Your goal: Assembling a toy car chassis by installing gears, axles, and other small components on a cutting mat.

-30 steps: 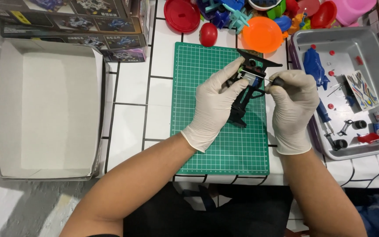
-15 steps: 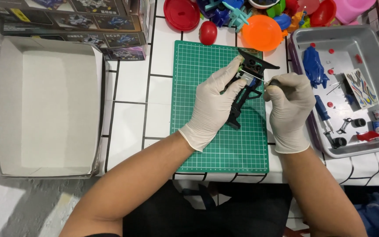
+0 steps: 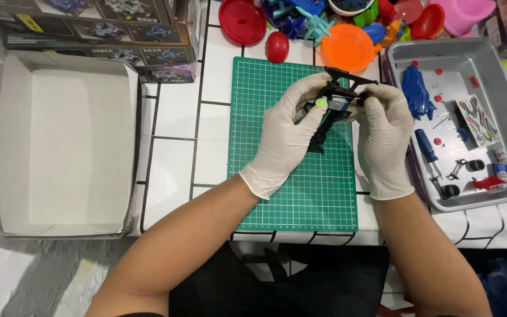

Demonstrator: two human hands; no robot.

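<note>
Both gloved hands hold a black toy car frame above the green cutting mat on the bench. The left hand pinches its near-left side, the right hand its right end; the frame's long axis runs toward the person.

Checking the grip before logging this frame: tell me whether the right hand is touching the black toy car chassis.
Touching. The head view shows the right hand with its gloved fingertips pinched onto the black toy car chassis, no gap visible between them.
</note>
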